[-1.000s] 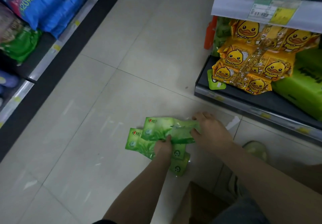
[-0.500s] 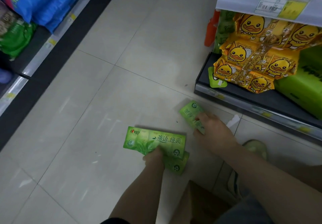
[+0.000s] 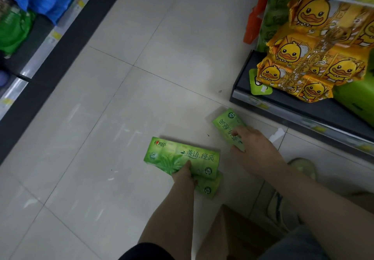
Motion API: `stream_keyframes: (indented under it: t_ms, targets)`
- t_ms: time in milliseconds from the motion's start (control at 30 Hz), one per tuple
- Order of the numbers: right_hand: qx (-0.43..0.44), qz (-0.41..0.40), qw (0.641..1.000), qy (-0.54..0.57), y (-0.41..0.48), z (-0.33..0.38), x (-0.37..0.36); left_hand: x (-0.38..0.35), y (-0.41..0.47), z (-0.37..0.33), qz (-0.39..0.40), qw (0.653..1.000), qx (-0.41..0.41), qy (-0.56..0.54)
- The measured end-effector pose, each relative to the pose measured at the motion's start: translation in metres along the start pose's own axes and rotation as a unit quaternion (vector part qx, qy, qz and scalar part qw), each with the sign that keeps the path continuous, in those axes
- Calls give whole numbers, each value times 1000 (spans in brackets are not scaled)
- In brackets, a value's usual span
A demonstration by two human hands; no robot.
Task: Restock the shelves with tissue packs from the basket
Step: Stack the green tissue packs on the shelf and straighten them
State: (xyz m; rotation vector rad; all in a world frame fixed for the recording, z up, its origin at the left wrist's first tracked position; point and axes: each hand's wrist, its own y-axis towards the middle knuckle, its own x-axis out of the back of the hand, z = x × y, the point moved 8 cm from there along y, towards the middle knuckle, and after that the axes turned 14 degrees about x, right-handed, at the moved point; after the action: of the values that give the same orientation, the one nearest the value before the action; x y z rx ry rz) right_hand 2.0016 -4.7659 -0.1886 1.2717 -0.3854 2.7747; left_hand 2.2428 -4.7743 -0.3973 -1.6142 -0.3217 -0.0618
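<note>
Pale tiled floor, dark bottom shelf with yellow duck packs, stacked green tissue packs over the floor, left hand gripping their near edge, single green pack near the shelf, pinched at its near end by right hand.

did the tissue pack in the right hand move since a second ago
Yes. The right hand carried its green pack away from the stack in the left hand, rightward toward the bottom shelf edge.

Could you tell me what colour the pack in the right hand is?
Green pack, head view.
</note>
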Motion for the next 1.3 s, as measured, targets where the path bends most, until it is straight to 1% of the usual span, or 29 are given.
stream_keyframes:
  t_ms: [67,133,300,433,533,667,800,867,933,1033,1200,1300]
  targets:
    - [-4,3,1000,5,0,2,1,3,-5,-4,-11,1000,-4,3]
    - [0,5,1000,6,-2,6,2,4,-12,-7,1,1000,4,9]
    - [38,27,999,2,-5,23,4,-9,-46,-20,89,996,10,28]
    - [70,53,996,-30,-10,36,10,-32,-84,-31,176,983,5,44]
    - [102,69,988,-98,-12,51,18,-55,-115,-36,215,975,-2,64]
    - [136,74,957,-244,-15,72,34,-84,-170,-42,282,958,-13,42]
    - [91,32,942,-323,-21,72,58,-99,-217,-52,327,944,-41,28]
    - [90,16,930,-356,-21,73,74,-104,-242,-58,347,935,-61,36]
    - [115,-11,924,-366,-20,75,92,-107,-263,-63,365,928,-67,32]
    - [165,-36,904,-393,-25,84,116,-110,-295,-66,386,919,-73,31]
    - [214,-131,896,-367,-42,111,172,-118,-341,-66,408,907,-96,42]
    - [237,-154,881,-380,-48,119,197,-122,-366,-62,428,898,-95,44]
